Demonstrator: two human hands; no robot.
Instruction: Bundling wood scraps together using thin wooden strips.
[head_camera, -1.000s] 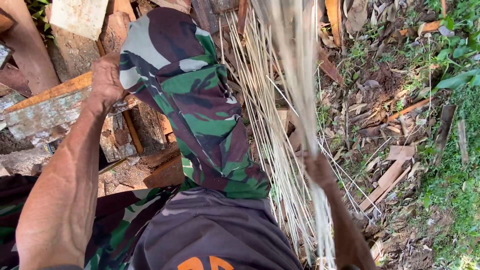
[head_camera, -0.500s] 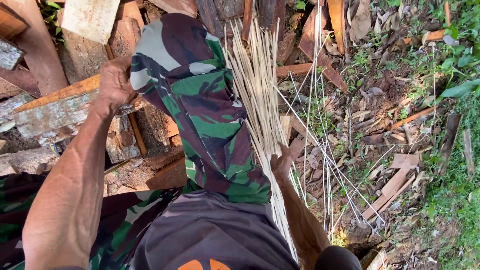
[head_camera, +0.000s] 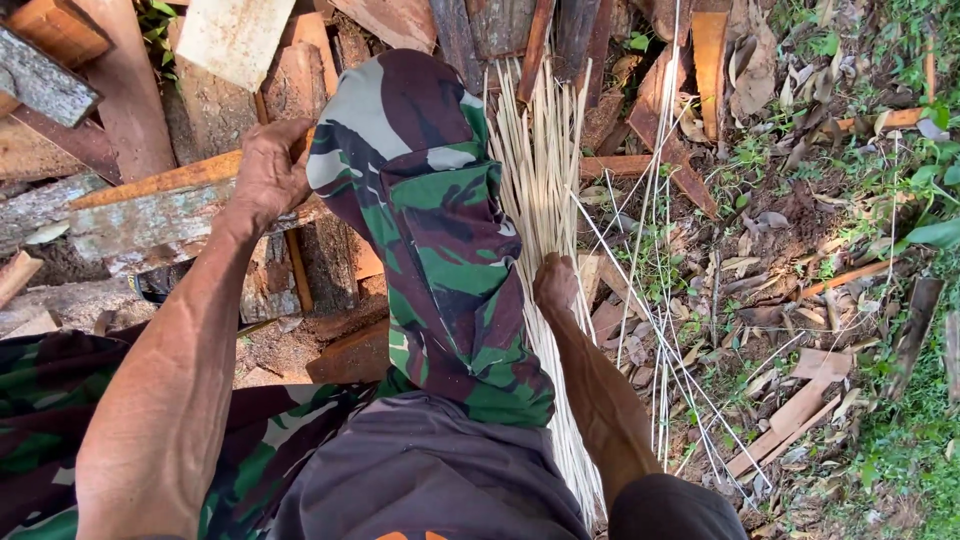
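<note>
We keep our right hand closed round the bundle of thin pale sticks, gathering strays evenly, while our left hand grips the camouflage-clad knee

Right hand lower on sticks.

1. Your left arm runs from the picture's 7 o'clock corner up toward 11 o'clock, nearly straight, forearm bare and sinewy.
2. Your left hand is palm down, fingers curled over and closed in a grip.
3. Your right arm rises from 5 o'clock toward the centre, elbow bent.
4. Your right hand is closed in a fist, knuckles up.
</note>
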